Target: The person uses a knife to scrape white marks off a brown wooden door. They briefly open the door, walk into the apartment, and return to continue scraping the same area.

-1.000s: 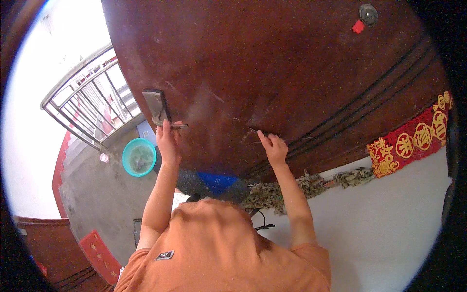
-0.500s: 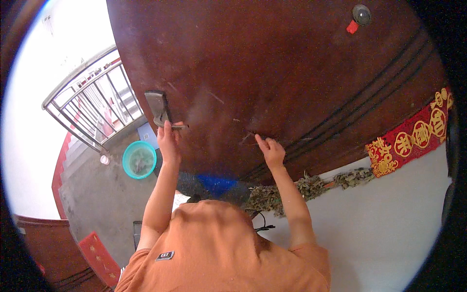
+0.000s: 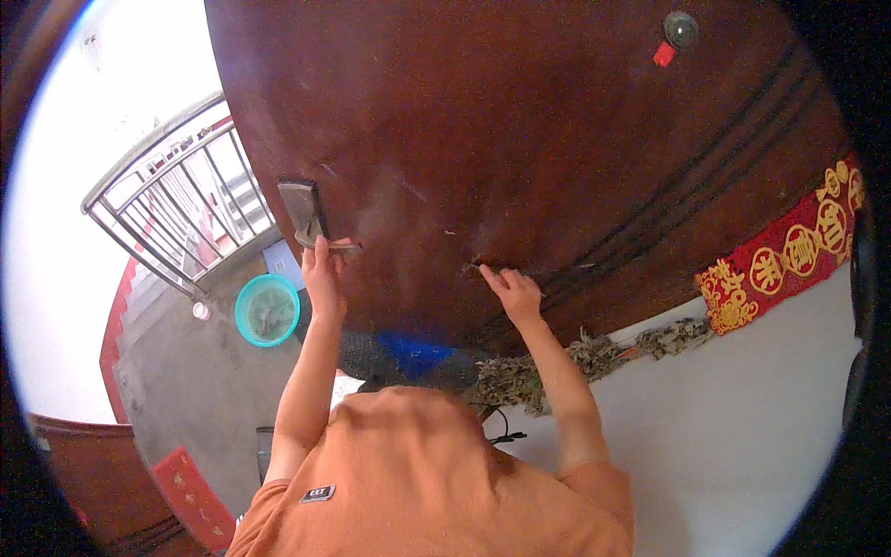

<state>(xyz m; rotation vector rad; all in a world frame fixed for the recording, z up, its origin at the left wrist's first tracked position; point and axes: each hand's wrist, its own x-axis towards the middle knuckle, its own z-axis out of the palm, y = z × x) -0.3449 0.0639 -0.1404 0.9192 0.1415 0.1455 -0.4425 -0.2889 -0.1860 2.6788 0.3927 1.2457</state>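
Note:
A dark reddish-brown door fills the middle of the view. My left hand is closed round the lever of its metal door handle, near the door's left edge. To the right, my right hand reaches up to the door with its index finger stretched out. That fingertip touches a small ragged scrap or mark on the surface; I cannot make out its exact kind. Pale scuffs and a small light fleck show between the two hands.
A turquoise basin stands on the grey floor at left, below a metal railing. Dried leaves hang along the door frame, beside a red and gold banner. A round metal fitting with a red tag is at upper right.
My right hand's fingertips have shifted slightly left and down along the door, onto the ragged mark. My left hand keeps hold of the handle, and the view has shifted a little.

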